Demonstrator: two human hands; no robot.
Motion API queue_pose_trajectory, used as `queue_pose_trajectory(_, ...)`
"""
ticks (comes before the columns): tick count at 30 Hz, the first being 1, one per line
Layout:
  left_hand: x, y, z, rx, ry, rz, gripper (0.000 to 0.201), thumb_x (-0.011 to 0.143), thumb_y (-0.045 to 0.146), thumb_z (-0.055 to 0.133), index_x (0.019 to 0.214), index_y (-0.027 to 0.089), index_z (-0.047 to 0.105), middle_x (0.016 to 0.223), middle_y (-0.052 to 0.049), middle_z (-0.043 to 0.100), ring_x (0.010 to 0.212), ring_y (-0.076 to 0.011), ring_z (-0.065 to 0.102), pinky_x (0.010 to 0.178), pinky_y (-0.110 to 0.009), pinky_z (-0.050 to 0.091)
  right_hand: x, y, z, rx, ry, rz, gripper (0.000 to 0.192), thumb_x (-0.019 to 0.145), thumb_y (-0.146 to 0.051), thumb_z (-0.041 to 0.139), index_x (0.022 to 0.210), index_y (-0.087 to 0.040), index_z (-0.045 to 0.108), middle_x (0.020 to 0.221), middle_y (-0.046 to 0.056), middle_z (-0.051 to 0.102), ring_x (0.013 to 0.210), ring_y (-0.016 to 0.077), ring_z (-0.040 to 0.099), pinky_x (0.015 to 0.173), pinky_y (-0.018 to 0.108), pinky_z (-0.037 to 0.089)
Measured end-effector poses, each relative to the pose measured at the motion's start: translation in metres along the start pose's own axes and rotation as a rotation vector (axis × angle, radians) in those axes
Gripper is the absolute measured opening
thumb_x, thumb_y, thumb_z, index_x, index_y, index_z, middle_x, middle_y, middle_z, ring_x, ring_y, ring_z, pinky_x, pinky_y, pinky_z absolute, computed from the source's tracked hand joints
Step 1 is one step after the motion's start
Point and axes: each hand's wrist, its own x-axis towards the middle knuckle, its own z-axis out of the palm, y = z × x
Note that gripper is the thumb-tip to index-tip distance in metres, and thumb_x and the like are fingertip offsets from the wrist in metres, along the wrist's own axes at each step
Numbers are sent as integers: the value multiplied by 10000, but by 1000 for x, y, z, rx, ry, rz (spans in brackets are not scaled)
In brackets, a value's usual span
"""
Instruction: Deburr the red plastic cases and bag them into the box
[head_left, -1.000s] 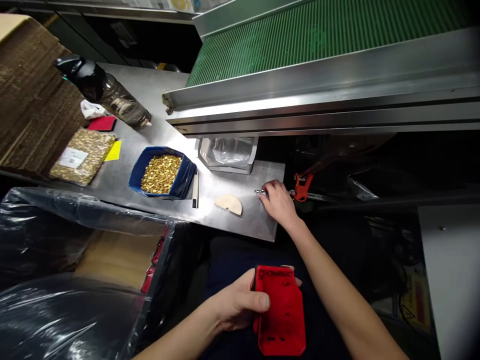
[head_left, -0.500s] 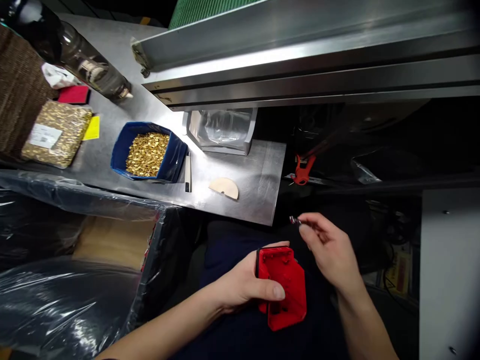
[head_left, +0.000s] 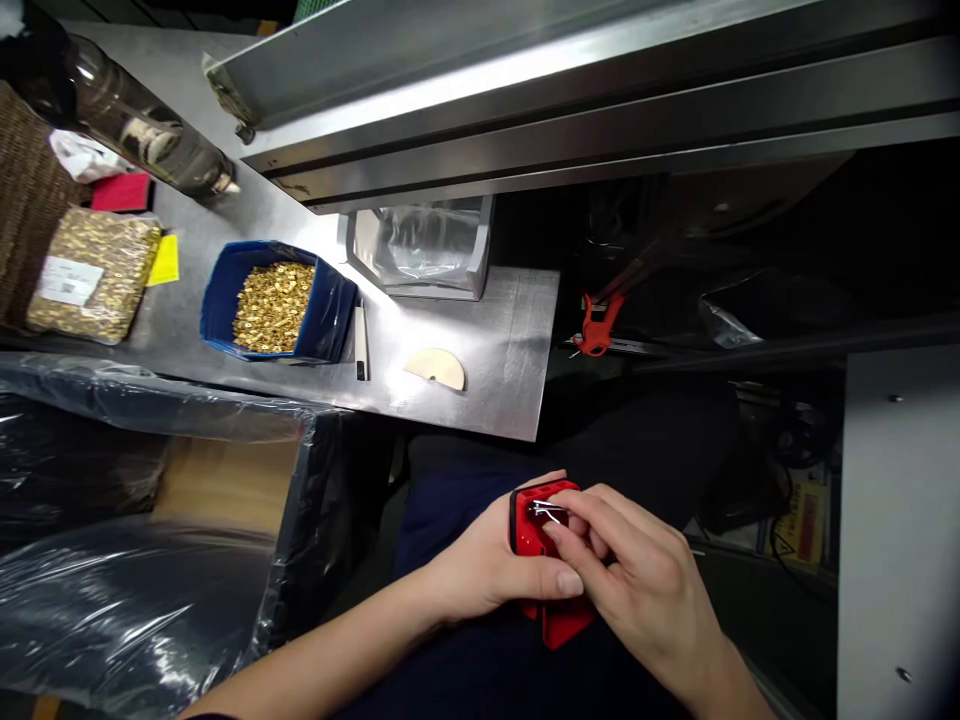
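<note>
A red plastic housing (head_left: 564,622) with a black rim lies in my left hand (head_left: 501,560), above my lap. The fingers of that hand are wrapped around its back, and the thumb presses on its front edge. My right hand (head_left: 637,575) covers much of the housing's hollow side. Between its thumb and forefinger it pinches a small shiny metal clip-like piece (head_left: 546,510), held at the upper end of the housing. Whether the piece touches the red plastic, I cannot tell.
On the metal table (head_left: 502,350) stand a blue bin of brass-coloured parts (head_left: 274,305), a grey bin (head_left: 480,245), a half-round wooden disc (head_left: 437,368), a white-handled tool (head_left: 361,343) and a bottle (head_left: 150,135). Left is a plastic-lined box (head_left: 300,500); orange clamp (head_left: 598,325) beyond.
My right hand has moved left and down, bringing the small metal piece from beside the housing to its upper end. My left hand still holds the housing. The view has shifted slightly.
</note>
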Motion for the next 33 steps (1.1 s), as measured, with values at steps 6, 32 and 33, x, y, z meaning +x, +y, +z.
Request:
queue_pose_trajectory(6,-4,-3,-2,-5,74,-11,668,731,291,927,1310,226,599,1080,-27,702,1050,-186,660,1066,-368,426,1,3,-6,48,15,-19,157,1000,-167,612,1109,-253,686,892,-9,703,770,136,657,707,275,510)
queue_pose_trajectory(32,1,2,-9,-57,-5,-89,384,744,407,880,932,140,679,819,-1,603,742,-126,546,717,-240,445,13,11,-16,-290,-104,-399,345,1002,-119,594,1342,-173,608,1157,98,767,1026,231,734,894,385,637)
queue_pose_trajectory(33,0,2,-10,-52,-7,-87,362,750,401,876,903,139,679,799,4,598,728,-122,538,703,-237,437,12,12,-16,-306,-104,-415,354,997,-113,598,1347,-164,608,1156,105,769,1023,236,739,879,385,641)
